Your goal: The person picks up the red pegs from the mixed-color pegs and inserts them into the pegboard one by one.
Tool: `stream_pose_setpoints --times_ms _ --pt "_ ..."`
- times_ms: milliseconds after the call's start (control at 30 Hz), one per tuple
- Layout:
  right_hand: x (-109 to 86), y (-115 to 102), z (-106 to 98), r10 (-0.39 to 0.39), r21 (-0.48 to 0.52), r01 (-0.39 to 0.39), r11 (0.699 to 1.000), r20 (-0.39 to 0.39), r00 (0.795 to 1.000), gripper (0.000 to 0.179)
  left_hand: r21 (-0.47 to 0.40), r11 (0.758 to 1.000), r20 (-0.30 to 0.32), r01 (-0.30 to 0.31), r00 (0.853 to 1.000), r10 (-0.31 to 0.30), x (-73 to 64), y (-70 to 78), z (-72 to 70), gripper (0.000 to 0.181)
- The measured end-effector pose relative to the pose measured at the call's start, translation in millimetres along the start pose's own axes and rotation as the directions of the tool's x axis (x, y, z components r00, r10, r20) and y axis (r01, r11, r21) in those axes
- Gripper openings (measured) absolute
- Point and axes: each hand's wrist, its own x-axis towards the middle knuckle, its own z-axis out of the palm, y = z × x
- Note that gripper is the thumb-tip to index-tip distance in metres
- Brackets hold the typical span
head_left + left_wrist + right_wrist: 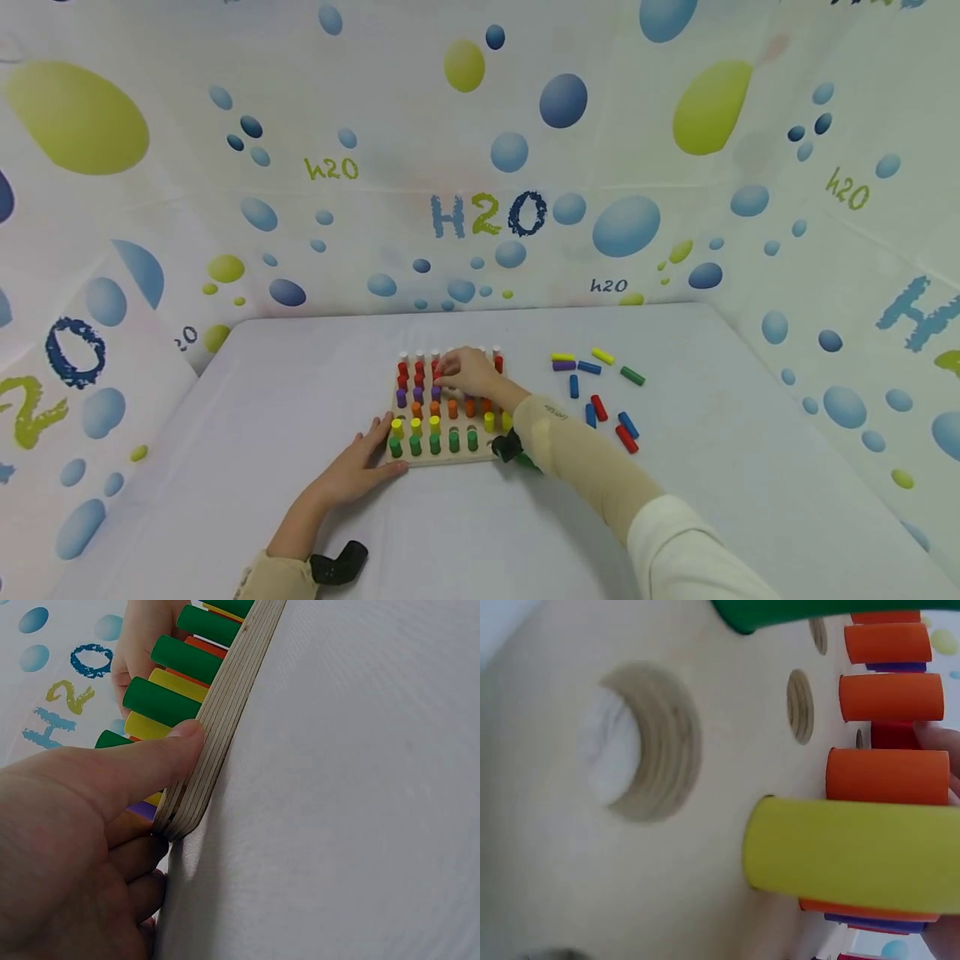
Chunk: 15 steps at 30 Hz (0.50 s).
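Observation:
A wooden pegboard stands on the white table, carrying rows of white, red, purple, orange, yellow and green pegs. My left hand holds its near left corner. In the left wrist view the thumb presses the layered edge beside the green pegs, with the other fingers bent below. Over the board's far half, my right hand pinches a red peg among the red rows; its fingertips partly cover that peg. Close up in the right wrist view are a yellow peg, orange pegs and bare holes.
Loose pegs lie to the right of the board: yellow, purple, green, blue and red. A cloth backdrop printed with drops rises behind the table. The right forearm crosses the board's near right corner.

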Motion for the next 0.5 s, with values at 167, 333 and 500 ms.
stream_pose_setpoints --times_ms 167,333,500 --pt "-0.7 1.5 0.6 -0.011 -0.014 0.011 1.000 0.002 1.000 0.015 -0.002 1.000 -0.004 0.002 1.000 -0.002 0.4 2.0 0.5 0.086" --pt "-3.3 2.8 -0.4 -0.040 -0.016 0.040 0.999 -0.005 0.999 0.022 -0.003 1.000 -0.003 -0.001 1.000 0.001 0.9 1.9 0.7 0.086" --pt "-9.2 5.5 -3.8 -0.083 -0.026 0.082 0.996 -0.009 0.997 0.025 0.007 1.000 -0.005 0.004 1.000 -0.004 1.1 1.5 0.4 0.086"
